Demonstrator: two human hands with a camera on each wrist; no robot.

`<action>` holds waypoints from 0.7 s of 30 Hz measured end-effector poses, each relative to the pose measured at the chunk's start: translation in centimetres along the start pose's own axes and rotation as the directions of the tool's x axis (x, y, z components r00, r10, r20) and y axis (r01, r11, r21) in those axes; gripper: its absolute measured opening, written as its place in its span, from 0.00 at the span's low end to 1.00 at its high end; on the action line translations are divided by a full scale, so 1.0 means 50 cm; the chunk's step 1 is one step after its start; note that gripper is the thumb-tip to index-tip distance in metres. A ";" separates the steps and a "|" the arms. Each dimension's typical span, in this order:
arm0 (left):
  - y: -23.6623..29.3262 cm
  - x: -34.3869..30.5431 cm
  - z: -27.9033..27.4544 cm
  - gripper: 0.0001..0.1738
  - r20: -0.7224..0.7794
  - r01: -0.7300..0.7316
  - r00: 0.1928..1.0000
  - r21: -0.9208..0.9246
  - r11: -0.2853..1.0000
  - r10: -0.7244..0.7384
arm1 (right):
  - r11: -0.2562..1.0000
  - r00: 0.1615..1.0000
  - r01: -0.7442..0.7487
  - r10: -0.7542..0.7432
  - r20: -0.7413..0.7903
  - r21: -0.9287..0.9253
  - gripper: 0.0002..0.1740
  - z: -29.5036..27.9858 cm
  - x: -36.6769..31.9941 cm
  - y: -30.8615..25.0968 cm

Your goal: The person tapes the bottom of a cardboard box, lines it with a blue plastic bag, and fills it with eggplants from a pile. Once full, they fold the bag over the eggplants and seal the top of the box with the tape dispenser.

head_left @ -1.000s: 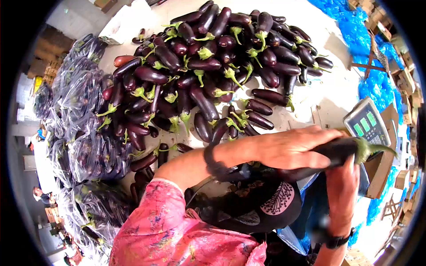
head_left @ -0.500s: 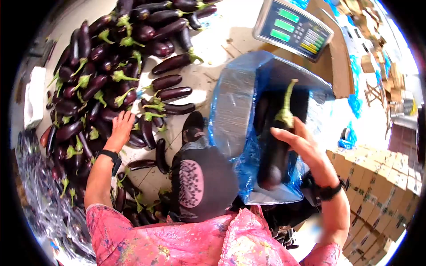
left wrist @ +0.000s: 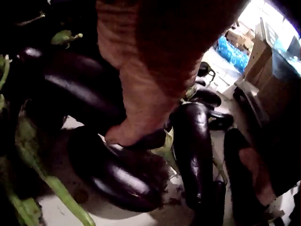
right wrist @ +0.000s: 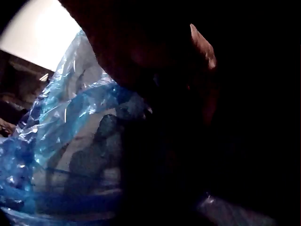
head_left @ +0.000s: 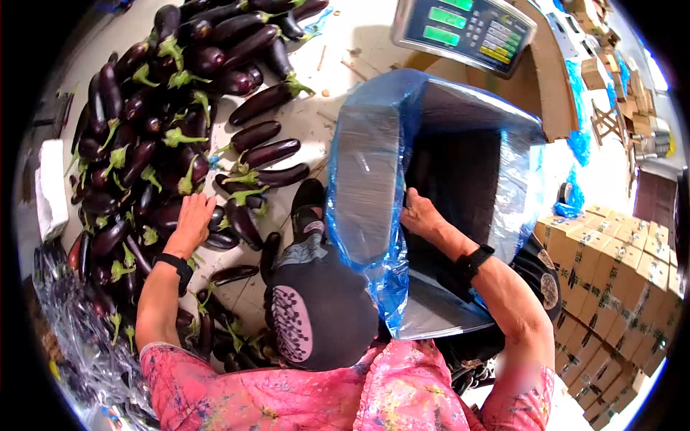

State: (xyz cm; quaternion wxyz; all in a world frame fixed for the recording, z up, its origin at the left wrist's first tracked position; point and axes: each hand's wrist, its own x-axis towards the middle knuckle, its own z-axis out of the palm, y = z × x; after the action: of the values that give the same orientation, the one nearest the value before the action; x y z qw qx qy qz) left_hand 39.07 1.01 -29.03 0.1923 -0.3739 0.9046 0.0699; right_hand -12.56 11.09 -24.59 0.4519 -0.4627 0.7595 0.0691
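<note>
Eggplants [head_left: 260,104] lie heaped on the pale floor [head_left: 345,65], spanning 8 to 11 o'clock in the head view. They are plump and glossy, deep purple to almost black, with green caps and curling stalks; a few sit loose on the heap's 3 o'clock side. The left hand [head_left: 191,223], at 9 o'clock, rests on the heap with fingers extended, close together. The right hand [head_left: 428,219] is bent inward at the box [head_left: 368,169], near 3 o'clock; whether its fingers pinch anything cannot be told. Blue film [head_left: 392,298] lines the box. The step in hand seems to be choosing an eggplant; the next move would call for curling the left fingers round one, clear of its neighbours' stalks. Farther out are the scale [head_left: 467,32] at 1 o'clock and cartons [head_left: 611,280] between 3 and 4.
</note>
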 end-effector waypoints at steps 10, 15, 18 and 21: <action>0.052 -0.192 -0.144 0.35 0.398 0.223 0.858 -0.858 -0.463 -0.325 | 0.865 0.864 0.501 -0.498 -0.081 0.026 0.20 0.102 0.127 0.224; 0.095 -0.196 -0.208 0.38 0.328 0.012 0.864 -0.772 -0.635 -0.382 | 0.855 0.871 0.491 -0.487 -0.065 0.168 0.24 0.106 0.145 0.216; 0.117 -0.141 -0.296 0.39 0.281 -0.045 0.904 -0.686 -0.727 -0.321 | 0.864 0.885 0.465 -0.454 -0.099 0.194 0.31 0.065 0.066 0.150; 0.141 -0.097 -0.417 0.34 0.352 0.030 0.911 -0.573 -0.819 -0.213 | 0.956 0.958 0.285 -0.287 0.010 0.072 0.36 -0.004 -0.046 0.036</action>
State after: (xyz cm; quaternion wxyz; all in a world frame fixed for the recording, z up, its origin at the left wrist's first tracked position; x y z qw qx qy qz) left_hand 31.08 3.51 -8.13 -0.3214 -0.4786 0.1361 0.8057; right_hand -13.69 13.49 -23.31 0.4806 -0.5510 0.6820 -0.0188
